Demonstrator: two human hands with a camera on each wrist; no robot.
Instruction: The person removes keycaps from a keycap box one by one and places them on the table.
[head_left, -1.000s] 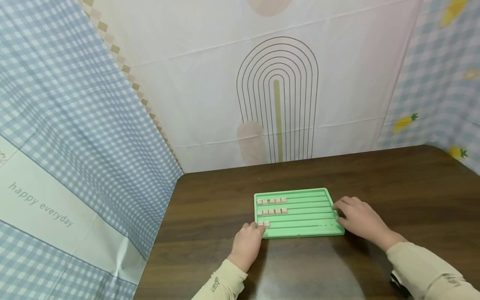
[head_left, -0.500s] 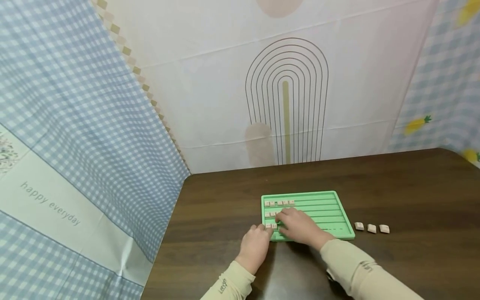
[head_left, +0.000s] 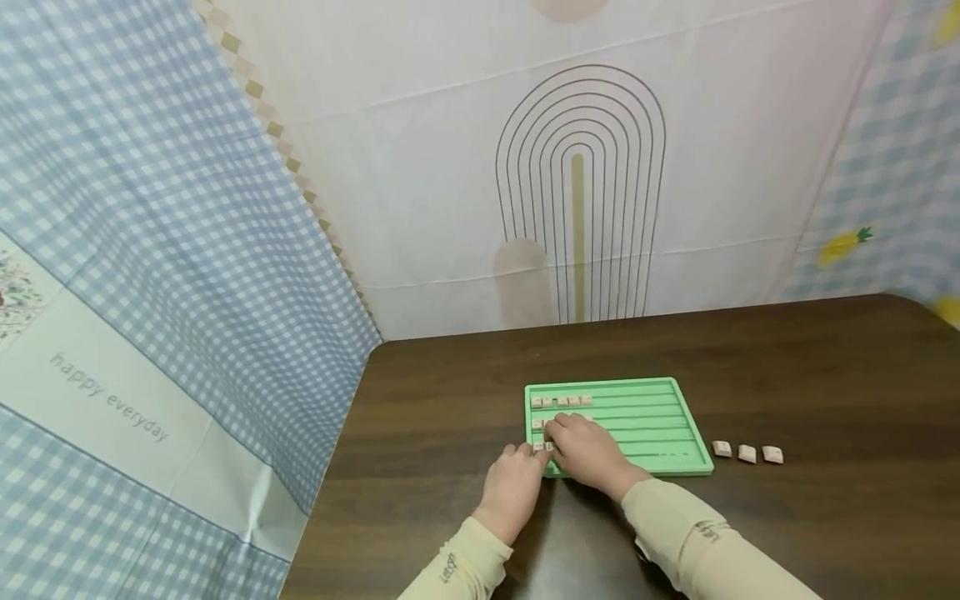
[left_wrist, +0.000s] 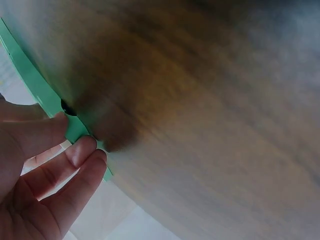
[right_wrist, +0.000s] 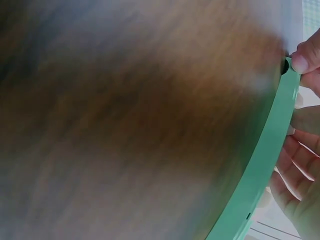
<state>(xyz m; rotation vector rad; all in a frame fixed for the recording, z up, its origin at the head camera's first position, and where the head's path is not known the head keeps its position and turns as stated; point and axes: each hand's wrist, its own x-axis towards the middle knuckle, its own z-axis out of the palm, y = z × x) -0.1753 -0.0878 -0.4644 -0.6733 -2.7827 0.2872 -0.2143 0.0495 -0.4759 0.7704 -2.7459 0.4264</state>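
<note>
A green grooved tray (head_left: pixel 648 400) lies on the table, with small cream keycaps (head_left: pixel 573 401) lined up at the left of its rows. At its near left corner my left hand (head_left: pixel 512 487) grips the rim; the left wrist view shows fingertips (left_wrist: pixel 82 150) on the green edge (left_wrist: pixel 40 87). My right hand (head_left: pixel 588 454) is over the tray's left part, beside the keycaps (head_left: pixel 538 447) of the nearest row. In the right wrist view a small pale keycap (right_wrist: pixel 291 130) shows between thumb and finger. The right hand hides part of the middle row.
Three loose keycaps (head_left: pixel 747 453) lie in a line on the brown table (head_left: pixel 840 375), right of the tray. Behind the table hangs a pale cloth (head_left: pixel 420 208), with a blue checked curtain (head_left: pixel 247 250) at the left.
My right hand has gone from the tray's right edge to its left part, uncovering the three loose keycaps. The left hand stays at the corner. The head view has shifted slightly.
</note>
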